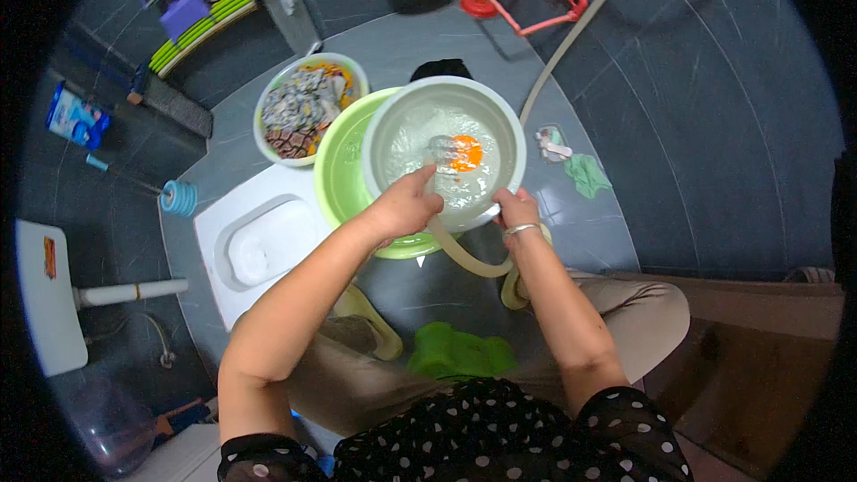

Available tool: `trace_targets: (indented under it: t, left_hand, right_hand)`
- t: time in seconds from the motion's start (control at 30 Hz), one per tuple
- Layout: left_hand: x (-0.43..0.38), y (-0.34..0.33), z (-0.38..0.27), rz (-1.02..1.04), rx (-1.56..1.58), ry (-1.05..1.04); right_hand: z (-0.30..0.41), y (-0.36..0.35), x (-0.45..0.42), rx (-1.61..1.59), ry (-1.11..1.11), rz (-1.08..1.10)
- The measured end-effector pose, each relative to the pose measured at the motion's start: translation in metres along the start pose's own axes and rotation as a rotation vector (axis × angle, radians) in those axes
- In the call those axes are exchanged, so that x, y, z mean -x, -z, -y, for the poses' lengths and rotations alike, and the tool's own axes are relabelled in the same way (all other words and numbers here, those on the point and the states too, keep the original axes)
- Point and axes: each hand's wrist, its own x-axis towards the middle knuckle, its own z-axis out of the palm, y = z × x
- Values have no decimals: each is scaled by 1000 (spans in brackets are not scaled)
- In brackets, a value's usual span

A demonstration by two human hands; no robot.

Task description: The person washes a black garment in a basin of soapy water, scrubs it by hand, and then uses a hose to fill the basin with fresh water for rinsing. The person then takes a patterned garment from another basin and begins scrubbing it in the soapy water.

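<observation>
Water fills part of a pale grey plastic basin [512, 104], and an orange round patch [466, 153] shows at its bottom. My left hand [410, 204] grips the end of a beige hose [462, 258] over this basin, with water stirring near the hose's mouth. With its thumb over the rim, my right hand [517, 207] holds the basin's near right edge. The grey basin overlaps a green basin [331, 181], which also has water in it. Beyond them to the left, a white-rimmed basin [261, 124] contains patterned cloths [301, 107].
A squat toilet [268, 248] lies left of the basins. To the right on the floor are a green cloth [587, 175] and a pale brush-like item [553, 145]. A green plastic stool [458, 351] is between my feet. The hose also runs along the right wall.
</observation>
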Motion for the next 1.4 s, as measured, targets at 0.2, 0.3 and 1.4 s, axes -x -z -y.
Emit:
trace_targets:
  t: [0.2, 0.3, 1.4]
  left_hand:
    - [-55, -59, 10, 59, -12, -73]
    - [-80, -84, 7, 117, 46, -95]
    - [-150, -86, 27, -13, -148, -90]
  right_hand:
    - [13, 75, -5, -112, -29, -261]
    - [10, 92, -30, -194, -78, -300]
    - [-60, 27, -236, 189, -347, -413]
